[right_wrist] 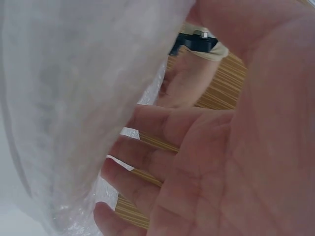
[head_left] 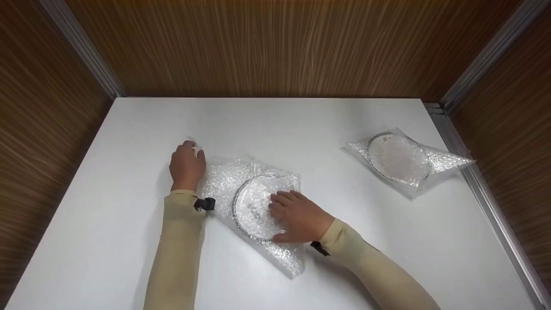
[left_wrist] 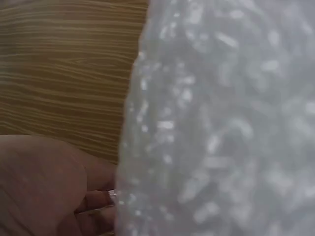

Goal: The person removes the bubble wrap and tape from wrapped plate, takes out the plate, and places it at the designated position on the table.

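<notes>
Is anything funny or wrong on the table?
Yes: the right-side bundle has a pointy wrap end that seems to poke past the edge of the table, over the metal rail. Nothing looks spilled. I can't tell if the middle bundle under the right hand has cracks.

- The crinkled, see-through bubble-wrap sheet (head_left: 220, 178) is speckled with silvery-white glints.
- The round, whitish flat object (head_left: 254, 202) inside it is edged in dark grey.
- The second clear bubble-wrap parcel (head_left: 445, 162) is flecked likewise (a faint pinkish tint is shown by its round pale disc (head_left: 398, 157)).
- The smooth white tabletop (head_left: 129, 129) is left unpatterned.
- The brown wood-grain wall panels (head_left: 275, 47) are streaked with lighter lines.
- The plain beige long sleeves (head_left: 178, 245) are paired with black wrist straps (head_left: 204, 204).
</notes>
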Motion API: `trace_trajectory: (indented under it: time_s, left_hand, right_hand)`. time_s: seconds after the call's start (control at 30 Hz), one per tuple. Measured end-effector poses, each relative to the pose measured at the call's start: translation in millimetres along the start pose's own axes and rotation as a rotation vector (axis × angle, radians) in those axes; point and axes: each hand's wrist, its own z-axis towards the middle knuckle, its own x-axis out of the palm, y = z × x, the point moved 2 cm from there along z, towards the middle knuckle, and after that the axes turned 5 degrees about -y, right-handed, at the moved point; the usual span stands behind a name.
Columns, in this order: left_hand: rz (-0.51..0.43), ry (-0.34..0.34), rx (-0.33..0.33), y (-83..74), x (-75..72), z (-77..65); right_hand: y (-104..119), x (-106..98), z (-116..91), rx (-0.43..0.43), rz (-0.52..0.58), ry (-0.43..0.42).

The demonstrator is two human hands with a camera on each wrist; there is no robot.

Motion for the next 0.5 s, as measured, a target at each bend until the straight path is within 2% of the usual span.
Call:
trace_trajectory:
  time_s: [0.13,0.2,0.27,0.33,0.43,0.5]
  left_hand:
    - [-0.039,-0.088,0.123,-43.4,-23.3,-17.0]
    - [-0.049,-0.07,0.208,-67.1,-30.4,-33.1]
    - [-0.025,0.008,0.3,-85.7,-31.8,-51.7]
    - [0.035,0.128,0.421,-95.4,-28.9,-68.4]
    - [0.125,0.303,0.575,-93.1,-18.1,-81.8]
    - [0.175,0.396,0.616,-84.3,-9.7,-82.2]
  right_hand:
    - [0,2,0,-0.003,0.006,-0.009]
    - [0,2,0,-0.007,0.009,-0.012]
    - [0,2,0,-0.014,0.013,-0.019]
    - [0,1,0,-0.027,0.007,-0.032]
    - [0,-2,-1,-0.035,0.012,-0.043]
    - [0,-3,-1,-0.034,0.016,-0.048]
